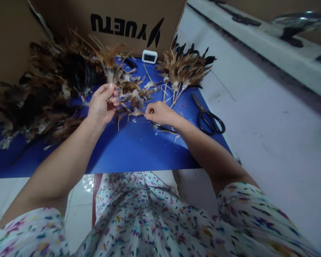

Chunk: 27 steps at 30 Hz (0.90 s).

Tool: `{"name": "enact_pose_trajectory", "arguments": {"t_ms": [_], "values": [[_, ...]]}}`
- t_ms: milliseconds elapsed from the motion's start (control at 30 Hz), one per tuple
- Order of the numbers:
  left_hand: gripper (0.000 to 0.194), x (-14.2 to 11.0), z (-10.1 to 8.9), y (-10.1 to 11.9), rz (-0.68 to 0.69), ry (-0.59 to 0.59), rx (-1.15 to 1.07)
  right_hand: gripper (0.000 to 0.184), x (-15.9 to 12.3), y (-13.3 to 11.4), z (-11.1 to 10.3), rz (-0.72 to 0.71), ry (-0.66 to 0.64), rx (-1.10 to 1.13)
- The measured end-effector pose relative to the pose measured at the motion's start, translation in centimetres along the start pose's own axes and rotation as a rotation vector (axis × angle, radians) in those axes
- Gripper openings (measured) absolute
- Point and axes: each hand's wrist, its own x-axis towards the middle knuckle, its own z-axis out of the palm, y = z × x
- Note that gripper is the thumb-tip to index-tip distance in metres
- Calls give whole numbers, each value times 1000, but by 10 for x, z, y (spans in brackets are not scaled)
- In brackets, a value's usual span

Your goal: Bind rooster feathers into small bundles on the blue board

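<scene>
My left hand (104,101) is closed, pinching a small bunch of brown feathers (111,62) by its pale, fluffy base, tips pointing up. Lower and to the right, my right hand (160,113) is closed just above the table, its thumb and forefinger pinching the end of a small brown feather (137,113). Loose short feathers (132,89) lie scattered between and beyond both hands. Left of my left hand spreads a large heap of dark and brown feathers (56,78). Feather bundles on thin sticks (186,67) lie behind my right hand.
Black-handled scissors (210,121) lie near the right edge of the blue table (139,150). A small white digital display (149,56) stands before a printed cardboard box (139,14) at the back. A pale wall (256,107) runs along the right.
</scene>
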Motion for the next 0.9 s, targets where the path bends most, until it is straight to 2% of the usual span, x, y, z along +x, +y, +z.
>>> {"name": "enact_pose_trajectory", "arguments": {"t_ms": [133, 233, 300, 400, 500, 600, 733, 900], "values": [[27, -1, 1, -2, -24, -15, 7, 10, -9, 16, -9, 11, -5, -54], [23, -1, 1, -3, -29, -20, 18, 17, -13, 15, -10, -79, 64, -112], [23, 0, -1, -4, -22, -23, 22, 22, -13, 4, -6, -198, 93, -116], [21, 1, -3, -3, -23, -18, 41, 25, -6, -19, 7, -394, 42, -146], [19, 2, -3, -3, -24, -1, 52, 30, 8, -39, 25, -546, -15, -296], [19, 2, -2, -3, -19, 9, 61, 33, 23, -48, 42, -666, -26, -443], [19, 2, -2, -3, -12, 9, 77, 34, 33, -50, 54, -702, -47, -542], [21, 2, -2, -1, -26, 24, 50, 30, 29, -50, 51, -631, -76, -492]]}}
